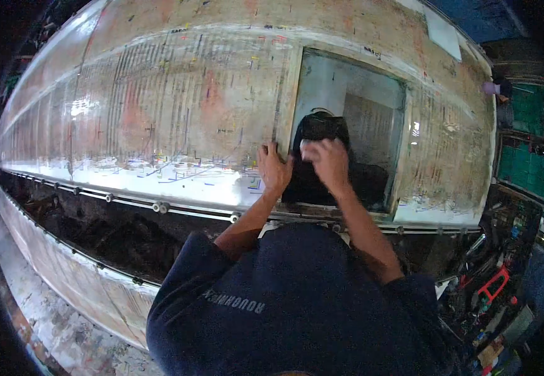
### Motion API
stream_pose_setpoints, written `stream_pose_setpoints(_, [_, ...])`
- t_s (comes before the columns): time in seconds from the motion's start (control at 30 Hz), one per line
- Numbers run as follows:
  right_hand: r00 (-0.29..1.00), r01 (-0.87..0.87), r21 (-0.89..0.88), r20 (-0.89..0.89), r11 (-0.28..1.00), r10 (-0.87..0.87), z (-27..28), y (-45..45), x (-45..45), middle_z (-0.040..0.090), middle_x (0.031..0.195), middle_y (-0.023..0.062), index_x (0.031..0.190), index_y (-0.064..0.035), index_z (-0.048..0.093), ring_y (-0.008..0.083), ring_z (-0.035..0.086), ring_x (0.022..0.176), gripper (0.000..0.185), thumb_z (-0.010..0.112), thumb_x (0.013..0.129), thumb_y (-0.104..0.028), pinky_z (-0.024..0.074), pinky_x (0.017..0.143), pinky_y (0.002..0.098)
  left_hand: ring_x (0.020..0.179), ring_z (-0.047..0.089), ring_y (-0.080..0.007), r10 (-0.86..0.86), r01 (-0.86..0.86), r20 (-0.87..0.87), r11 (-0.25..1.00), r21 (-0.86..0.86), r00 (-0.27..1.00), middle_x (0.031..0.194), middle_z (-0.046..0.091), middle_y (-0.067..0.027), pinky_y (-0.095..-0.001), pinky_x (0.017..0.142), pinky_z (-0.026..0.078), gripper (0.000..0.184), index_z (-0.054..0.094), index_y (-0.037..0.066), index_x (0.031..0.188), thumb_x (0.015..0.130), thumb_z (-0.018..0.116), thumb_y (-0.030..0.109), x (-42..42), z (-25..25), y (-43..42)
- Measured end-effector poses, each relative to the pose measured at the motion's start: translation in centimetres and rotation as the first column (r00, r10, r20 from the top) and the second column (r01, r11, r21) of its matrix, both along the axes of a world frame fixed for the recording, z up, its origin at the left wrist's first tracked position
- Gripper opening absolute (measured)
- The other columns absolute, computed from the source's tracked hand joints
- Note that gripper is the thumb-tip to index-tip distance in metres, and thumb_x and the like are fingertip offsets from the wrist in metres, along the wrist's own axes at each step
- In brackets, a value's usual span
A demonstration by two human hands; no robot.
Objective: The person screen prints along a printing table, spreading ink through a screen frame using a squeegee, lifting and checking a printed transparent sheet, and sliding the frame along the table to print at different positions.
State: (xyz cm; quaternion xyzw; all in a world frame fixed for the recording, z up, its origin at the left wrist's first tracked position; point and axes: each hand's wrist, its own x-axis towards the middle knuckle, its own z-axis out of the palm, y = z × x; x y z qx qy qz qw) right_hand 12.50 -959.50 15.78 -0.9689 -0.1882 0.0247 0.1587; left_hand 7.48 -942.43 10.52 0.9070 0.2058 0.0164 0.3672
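A dark glass pane (372, 125) with a pale frame lies on the long stained table (178, 113), mirroring the person's dark outline. My left hand (274, 169) rests at the frame's left edge, its fingers apart and laid on the surface. Over the glass, my right hand (329, 163) is curled round a small white thing (304, 148), which is blurred and mostly hidden by the fingers. I cannot tell whether the white thing touches the glass.
Smears and short coloured marks cover the tabletop. A metal rail with round knobs (160, 207) runs along the near edge. Behind me stands a second long table (71, 257). A red-framed tool (496, 283) lies among clutter at right, near green panels (526, 166).
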Motion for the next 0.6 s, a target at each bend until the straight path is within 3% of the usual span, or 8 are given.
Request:
stream_pose_setpoints(0.2, [0.947, -0.222, 0.001, -0.240, 0.975, 0.216, 2.0, -3.0, -1.8, 0.072, 0.103, 0.0094, 0.107, -0.0185, 0.079, 0.0342, 0.069, 0.104, 0.027, 0.074, 0.082, -0.012, 0.0457, 0.108, 0.0546, 0.113, 0.054, -0.0477, -0.006, 0.006, 0.024, 1.000, -0.024, 1.000, 0.113, 0.058, -0.0261, -0.0556, 0.098, 0.045, 0.055, 0.057, 0.002, 0.122, 0.077, 0.084, 0.018, 0.0, 0.4, 0.0])
stream_pose_setpoints(0.27, [0.717, -0.016, 0.067, -0.695, 0.998, 0.058, 4.0, -3.4, 3.4, 0.072, 0.113, 0.0082, 0.112, -0.0176, 0.077, 0.0354, 0.066, 0.113, 0.031, 0.073, 0.081, -0.013, 0.0334, 0.119, 0.0601, 0.111, 0.055, -0.0473, -0.017, 0.017, 0.023, 1.000, 0.009, 1.000, 0.109, 0.059, -0.0246, -0.0558, 0.096, 0.046, 0.053, 0.057, 0.002, 0.119, 0.077, 0.084, 0.019, -0.1, 0.1, 0.0])
stream_pose_setpoints(0.3, [0.726, -0.015, 0.072, -0.686, 0.997, 0.060, 3.5, -3.1, 4.5, 0.072, 0.113, 0.0082, 0.112, -0.0176, 0.077, 0.0354, 0.066, 0.113, 0.031, 0.073, 0.081, -0.013, 0.0334, 0.119, 0.0601, 0.109, 0.057, -0.0479, -0.016, 0.015, -0.013, 0.996, -0.083, 1.000, 0.108, 0.061, -0.0253, -0.0562, 0.094, 0.047, 0.052, 0.057, 0.003, 0.118, 0.076, 0.084, 0.017, 0.1, -0.4, 0.1])
stream_pose_setpoints(0.33, [0.914, 0.011, 0.117, -0.403, 0.993, 0.038, 2.4, -2.4, 5.1, 0.073, 0.115, 0.0090, 0.113, -0.0174, 0.078, 0.0353, 0.067, 0.111, 0.032, 0.072, 0.082, -0.012, 0.0343, 0.119, 0.0600, 0.107, 0.059, -0.0484, -0.018, 0.008, -0.052, 0.985, -0.175, 0.998, 0.106, 0.063, -0.0260, -0.0566, 0.092, 0.048, 0.051, 0.057, 0.003, 0.117, 0.076, 0.083, 0.016, 0.3, -0.2, 0.1])
stream_pose_setpoints(0.37, [0.997, 0.022, 0.167, -0.081, 0.986, -0.008, 1.2, -1.8, 4.8, 0.073, 0.117, 0.0097, 0.113, -0.0172, 0.078, 0.0352, 0.069, 0.110, 0.032, 0.071, 0.083, -0.011, 0.0352, 0.118, 0.0599, 0.107, 0.059, -0.0484, -0.018, 0.010, -0.048, 0.985, -0.171, 0.999, 0.106, 0.063, -0.0260, -0.0566, 0.092, 0.048, 0.051, 0.057, 0.003, 0.117, 0.076, 0.083, 0.016, 0.0, -0.1, -0.2])
stream_pose_setpoints(0.47, [0.985, 0.174, 0.365, -0.044, 0.915, -0.170, -2.7, -0.1, -2.4, 0.073, 0.124, 0.0107, 0.114, -0.0171, 0.079, 0.0352, 0.069, 0.111, 0.034, 0.068, 0.084, -0.007, 0.0369, 0.118, 0.0569, 0.105, 0.063, -0.0494, 0.023, -0.032, -0.044, 0.977, -0.212, 0.999, 0.107, 0.066, -0.0290, -0.0568, 0.091, 0.049, 0.050, 0.056, 0.002, 0.120, 0.077, 0.080, 0.013, 0.7, 1.0, -0.3])
stream_pose_setpoints(0.53, [0.997, 0.080, 0.237, -0.024, 0.968, -0.077, -2.3, -1.8, -7.0, 0.070, 0.129, 0.0119, 0.113, -0.0152, 0.079, 0.0353, 0.068, 0.115, 0.034, 0.069, 0.082, -0.006, 0.0451, 0.113, 0.0516, 0.106, 0.065, -0.0492, -0.012, 0.031, 0.143, 0.991, -0.131, 0.990, 0.112, 0.066, -0.0316, -0.0541, 0.090, 0.051, 0.048, 0.055, -0.001, 0.122, 0.080, 0.075, 0.010, 0.3, 0.1, -0.4])
stream_pose_setpoints(0.6, [0.992, 0.079, 0.236, -0.110, 0.969, -0.054, 4.7, -5.7, -7.7, 0.070, 0.129, 0.0123, 0.112, -0.0136, 0.079, 0.0343, 0.068, 0.115, 0.032, 0.071, 0.081, -0.008, 0.0489, 0.108, 0.0483, 0.106, 0.066, -0.0490, -0.005, 0.023, 0.101, 0.984, -0.177, 0.995, 0.111, 0.066, -0.0311, -0.0529, 0.090, 0.051, 0.048, 0.055, -0.001, 0.124, 0.080, 0.074, 0.009, 0.6, 1.5, -0.4])
